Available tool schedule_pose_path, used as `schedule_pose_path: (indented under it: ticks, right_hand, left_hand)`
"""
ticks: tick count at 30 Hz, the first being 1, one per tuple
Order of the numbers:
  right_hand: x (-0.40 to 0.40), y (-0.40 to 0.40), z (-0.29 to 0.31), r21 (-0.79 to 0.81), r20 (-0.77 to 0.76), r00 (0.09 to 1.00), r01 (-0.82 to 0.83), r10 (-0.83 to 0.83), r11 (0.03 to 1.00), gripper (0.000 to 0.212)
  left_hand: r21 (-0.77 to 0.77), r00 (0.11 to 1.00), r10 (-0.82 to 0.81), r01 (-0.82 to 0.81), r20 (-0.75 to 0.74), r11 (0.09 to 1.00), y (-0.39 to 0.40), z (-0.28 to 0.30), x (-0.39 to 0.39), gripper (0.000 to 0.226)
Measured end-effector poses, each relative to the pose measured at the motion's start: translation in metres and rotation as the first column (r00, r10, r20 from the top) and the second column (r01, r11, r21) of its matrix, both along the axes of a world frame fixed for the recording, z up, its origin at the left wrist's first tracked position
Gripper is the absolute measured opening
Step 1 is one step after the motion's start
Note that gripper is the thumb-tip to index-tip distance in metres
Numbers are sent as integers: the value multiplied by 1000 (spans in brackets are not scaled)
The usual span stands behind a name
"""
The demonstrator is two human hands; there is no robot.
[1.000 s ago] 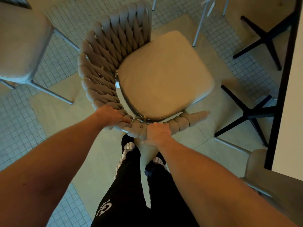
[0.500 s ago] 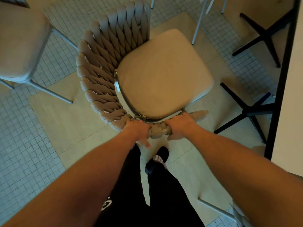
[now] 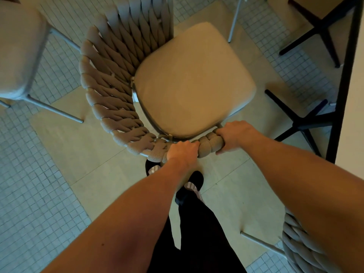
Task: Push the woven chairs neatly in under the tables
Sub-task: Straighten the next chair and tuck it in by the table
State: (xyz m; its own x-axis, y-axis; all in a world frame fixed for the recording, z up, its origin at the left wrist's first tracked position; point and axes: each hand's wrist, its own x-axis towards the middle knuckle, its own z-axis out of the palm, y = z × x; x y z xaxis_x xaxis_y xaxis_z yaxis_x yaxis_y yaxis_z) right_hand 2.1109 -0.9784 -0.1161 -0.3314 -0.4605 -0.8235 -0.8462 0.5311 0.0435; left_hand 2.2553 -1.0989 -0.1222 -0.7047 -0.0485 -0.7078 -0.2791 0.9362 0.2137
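On the tiled floor (image 3: pixel 39 194), the chair (image 3: pixel 193 79) is being gripped at its woven rim by the left hand (image 3: pixel 182 151) and right hand (image 3: pixel 233 134), for steering toward the table (image 3: pixel 346 79).

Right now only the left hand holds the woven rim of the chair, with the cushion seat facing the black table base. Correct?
Not quite: the head view shows both hands hold the woven rim, left hand and right hand. The cushion seat does face the black table base.
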Motion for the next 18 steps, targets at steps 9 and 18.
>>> schedule_pose_path:
  ticks: [9,18]
  right_hand:
    - [27,-7,-1,-28,25,995,95,-94,995,60]
    - [72,-30,-11,-13,119,926,363,-359,932,73]
  left_hand:
    - [-25,992,-126,126,3,992,-28,3,12,56]
    - [-78,945,-325,326,35,942,-80,0,21,57]
